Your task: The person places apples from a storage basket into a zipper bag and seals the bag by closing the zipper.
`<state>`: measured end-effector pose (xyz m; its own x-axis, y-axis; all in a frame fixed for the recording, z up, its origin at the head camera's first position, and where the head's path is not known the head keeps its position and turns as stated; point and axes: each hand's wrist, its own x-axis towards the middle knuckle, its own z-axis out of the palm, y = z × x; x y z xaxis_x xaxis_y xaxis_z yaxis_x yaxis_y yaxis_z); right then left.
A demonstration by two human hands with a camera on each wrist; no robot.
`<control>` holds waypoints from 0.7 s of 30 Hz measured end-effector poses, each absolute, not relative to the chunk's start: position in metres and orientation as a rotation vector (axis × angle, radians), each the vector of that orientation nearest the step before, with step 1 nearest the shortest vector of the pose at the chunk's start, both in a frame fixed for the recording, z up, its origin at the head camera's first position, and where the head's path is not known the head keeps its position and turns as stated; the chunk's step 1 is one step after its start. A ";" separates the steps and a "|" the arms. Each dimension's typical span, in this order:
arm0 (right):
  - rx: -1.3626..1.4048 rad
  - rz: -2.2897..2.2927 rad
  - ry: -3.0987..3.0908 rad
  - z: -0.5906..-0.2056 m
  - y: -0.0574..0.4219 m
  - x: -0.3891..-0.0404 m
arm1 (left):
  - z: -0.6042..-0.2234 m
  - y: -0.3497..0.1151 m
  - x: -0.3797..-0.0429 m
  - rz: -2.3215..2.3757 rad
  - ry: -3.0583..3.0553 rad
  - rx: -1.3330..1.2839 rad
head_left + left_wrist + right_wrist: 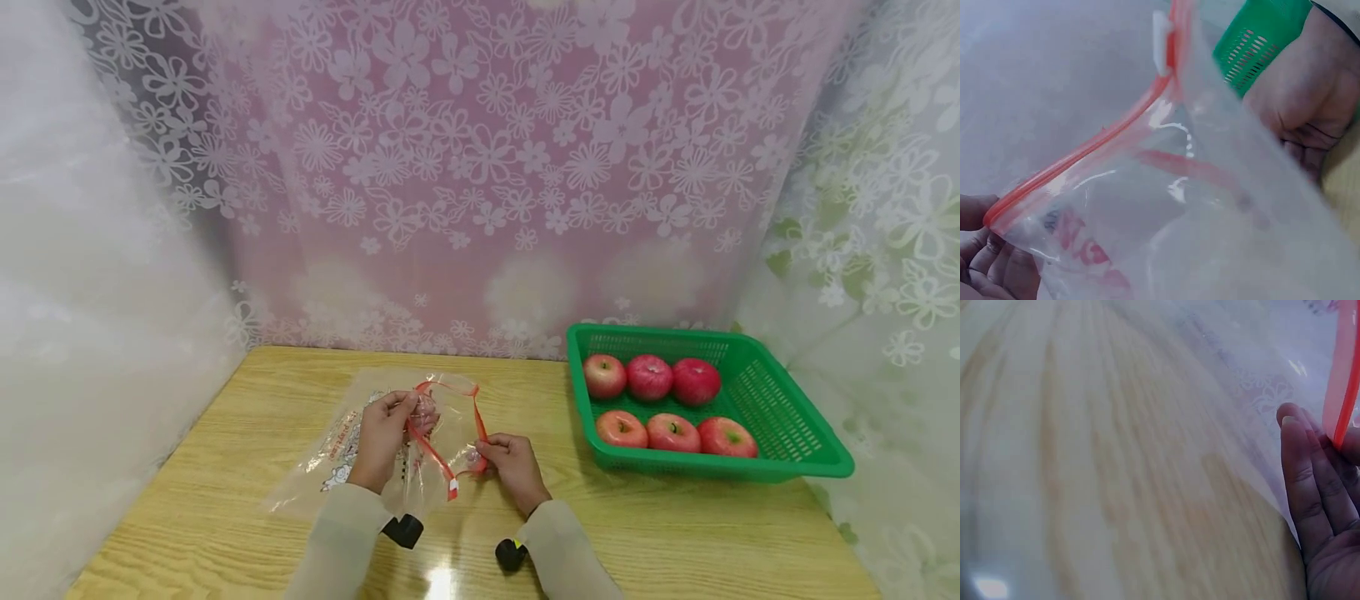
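Left hand (382,437) and right hand (516,468) pinch apart the mouth of a clear bag (337,457)

Floral cloth (510,167) hangs at 12 o'clock, behind a wooden bench (206,471) at 6. On the bench a green basket (806,457) sits at 4 o'clock; the bag is at 7. Opening the bag looks mostly done, its red rim (431,454) spread; nothing looks packed yet: six apples (650,378) lie in the basket, none visible in the bag.
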<state>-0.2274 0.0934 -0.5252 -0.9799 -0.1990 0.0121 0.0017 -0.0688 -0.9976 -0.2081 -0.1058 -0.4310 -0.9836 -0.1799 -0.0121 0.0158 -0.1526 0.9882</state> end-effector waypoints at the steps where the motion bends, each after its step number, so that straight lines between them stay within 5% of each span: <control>1: -0.217 -2.192 2.030 -0.525 0.094 -0.228 | -0.427 -0.107 -0.207 -2.307 -1.917 0.175; 21: -0.191 -2.134 2.037 -0.519 0.091 -0.226 | -0.390 -0.117 -0.200 -2.258 -1.892 0.188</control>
<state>-0.2264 0.0912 -0.5186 -0.9747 -0.2207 -0.0344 0.0447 -0.0416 -0.9981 -0.2004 -0.1167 -0.3900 -0.9741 -0.2248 0.0239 0.0629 -0.1678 0.9838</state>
